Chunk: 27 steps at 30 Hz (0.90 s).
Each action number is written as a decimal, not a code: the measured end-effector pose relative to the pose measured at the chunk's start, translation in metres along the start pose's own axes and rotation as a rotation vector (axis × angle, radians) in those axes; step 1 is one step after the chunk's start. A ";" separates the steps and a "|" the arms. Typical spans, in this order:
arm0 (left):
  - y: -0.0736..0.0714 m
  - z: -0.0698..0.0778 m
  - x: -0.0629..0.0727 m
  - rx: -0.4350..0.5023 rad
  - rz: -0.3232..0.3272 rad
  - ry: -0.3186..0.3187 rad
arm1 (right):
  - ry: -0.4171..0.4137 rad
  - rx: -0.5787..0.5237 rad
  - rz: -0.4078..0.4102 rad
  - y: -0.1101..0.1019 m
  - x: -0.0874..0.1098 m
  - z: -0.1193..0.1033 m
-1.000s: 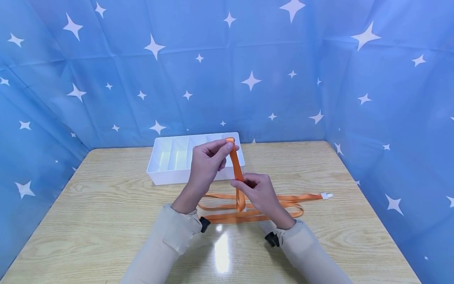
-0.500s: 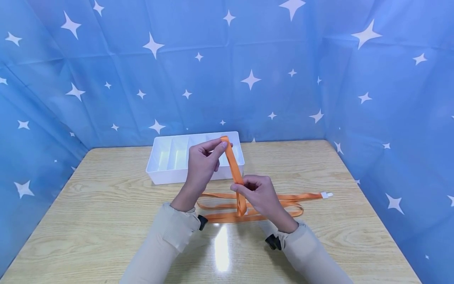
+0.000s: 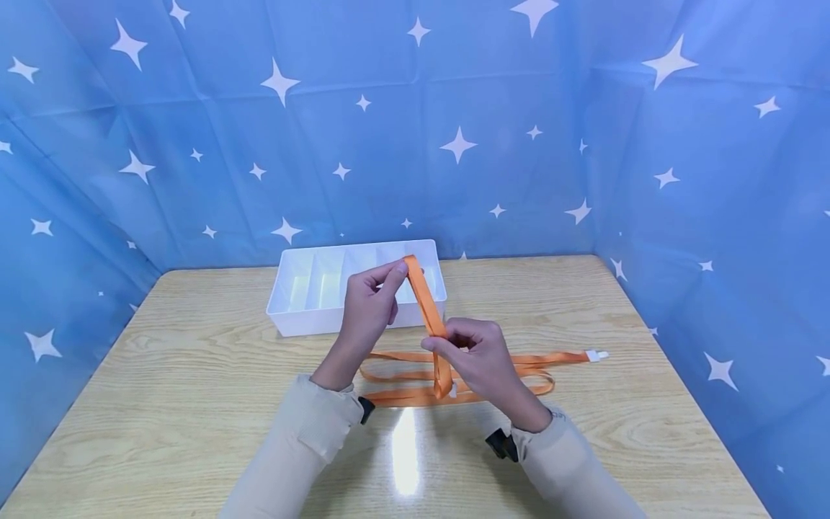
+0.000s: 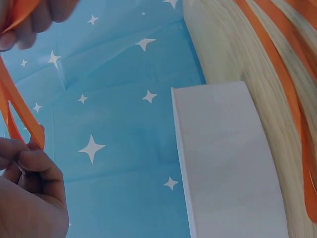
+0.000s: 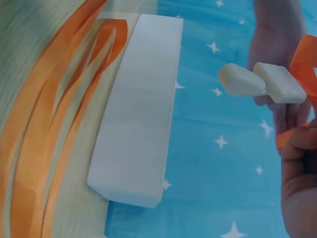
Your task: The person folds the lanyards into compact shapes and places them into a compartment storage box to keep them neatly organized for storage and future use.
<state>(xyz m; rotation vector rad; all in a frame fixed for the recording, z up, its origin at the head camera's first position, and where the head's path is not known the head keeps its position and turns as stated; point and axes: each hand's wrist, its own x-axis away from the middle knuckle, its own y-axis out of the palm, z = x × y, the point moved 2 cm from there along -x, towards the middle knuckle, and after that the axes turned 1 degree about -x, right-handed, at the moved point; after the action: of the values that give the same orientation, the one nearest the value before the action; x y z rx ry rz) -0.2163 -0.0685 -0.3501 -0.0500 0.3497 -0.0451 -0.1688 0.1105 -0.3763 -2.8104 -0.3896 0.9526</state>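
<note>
Lanyard (image 3: 423,297), head view: orange, in flat layers, slanting between both grips, its lower loop hanging just below the right one.
Left hand (image 3: 367,306), head view: thumb and fingers pinch the upper end of the lanyard.
Right hand (image 3: 473,353), head view: thumb and curled fingers grip it lower down, nearer the wearer and right of the left-hand pinch.
White tray (image 3: 308,323), head view: beyond the grips, divided into compartments (the left hand covers part of it).
Loose straps (image 3: 402,398), head view: orange too, lying on the wooden table (image 3: 162,404) beneath the grips and to either side; a white end clip (image 3: 594,356) lies right of the right-hand grip.
Starry curtain (image 3: 415,144), head view: blue, behind everything held.
Strap layers, left wrist view: splitting apart just above the left-hand pinch, with the right hand's fingers at the other end.
White buckle (image 5: 280,84), right wrist view: just beside the right-hand grip, seemingly joined to the lanyard, though the frame edge cuts off the join.
</note>
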 end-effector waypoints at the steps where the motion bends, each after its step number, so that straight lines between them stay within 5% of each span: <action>1: 0.000 -0.001 0.000 -0.007 -0.011 -0.001 | -0.008 0.002 0.002 -0.001 0.000 -0.001; 7: -0.002 -0.007 0.004 -0.028 -0.095 0.002 | -0.038 0.011 0.013 -0.004 -0.003 -0.006; 27: 0.007 -0.025 0.020 -0.027 -0.200 -0.091 | -0.042 0.000 0.086 -0.011 -0.011 -0.018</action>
<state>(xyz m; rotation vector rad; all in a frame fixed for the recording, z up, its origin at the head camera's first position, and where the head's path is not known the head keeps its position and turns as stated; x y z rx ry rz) -0.2055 -0.0632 -0.3804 -0.1135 0.2538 -0.2355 -0.1684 0.1165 -0.3528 -2.8320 -0.2762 1.0296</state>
